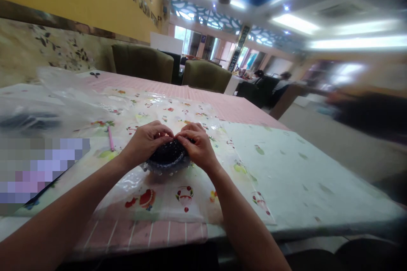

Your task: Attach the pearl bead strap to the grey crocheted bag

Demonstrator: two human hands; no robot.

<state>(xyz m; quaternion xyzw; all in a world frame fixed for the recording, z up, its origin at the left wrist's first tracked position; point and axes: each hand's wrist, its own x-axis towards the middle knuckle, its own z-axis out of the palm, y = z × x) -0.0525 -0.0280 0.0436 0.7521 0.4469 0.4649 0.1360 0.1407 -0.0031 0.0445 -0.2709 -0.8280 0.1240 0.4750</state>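
Observation:
A clear, scalloped-rim bowl (pixel 165 167) stands on the fruit-patterned plastic sheet in front of me. Inside it is a dark mass (pixel 168 152) dotted with small light specks, like tiny beads; its exact kind is unclear. Over the bowl's far side, my left hand (pixel 149 140) is closed in a pinch. My right hand (pixel 199 145) pinches too, its fingertips meeting those of the left. Whatever sits between the fingers is too small or hidden to name. To the left of my left hand lies a thin pink stick (pixel 110 139), like a pen.
A crumpled clear plastic bag (pixel 70 95) with something dark lies at the left. Near it is a pixelated flat item (pixel 47 169). Small dark scissors (pixel 94 75) rest at the far left edge. Green chairs (pixel 143 63) stand behind the table; people sit in the background.

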